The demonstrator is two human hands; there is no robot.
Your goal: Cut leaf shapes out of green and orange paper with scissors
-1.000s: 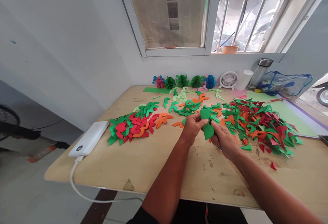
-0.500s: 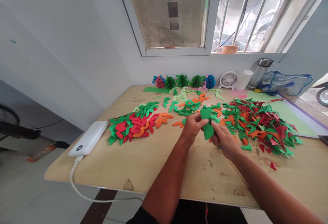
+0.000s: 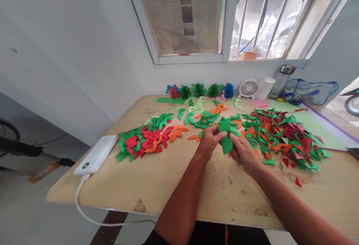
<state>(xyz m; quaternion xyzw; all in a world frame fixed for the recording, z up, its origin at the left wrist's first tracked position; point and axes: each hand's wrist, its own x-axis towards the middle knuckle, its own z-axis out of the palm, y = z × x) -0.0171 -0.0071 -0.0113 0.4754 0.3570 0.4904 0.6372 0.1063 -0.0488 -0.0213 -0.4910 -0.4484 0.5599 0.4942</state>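
A green paper piece (image 3: 226, 144) is pinched between the thumb and fingers of my left hand (image 3: 209, 140), above the middle of the table. Close on its right side, my right hand (image 3: 244, 151) is closed round a small dark tool, mostly hidden by the fingers; it looks like scissors. The tool meets the paper's right edge. To the left lies a pile of red, green and orange cut shapes (image 3: 148, 140). A larger heap of green, red and orange scraps (image 3: 283, 140) spreads out on the right. More green shapes (image 3: 206, 119) lie beyond my hands.
The wooden table (image 3: 112, 189) carries a white power bank (image 3: 97, 155) with a cable at the left. Along the wall stand paper balls (image 3: 198, 89), a small white fan (image 3: 248, 88), a glass bottle (image 3: 282, 81) and a clear blue-edged pouch (image 3: 311, 91).
The green paper's upper part has changed outline slightly, with a corner now jutting to the right. Both hands keep their hold. The whole view has shifted a little.
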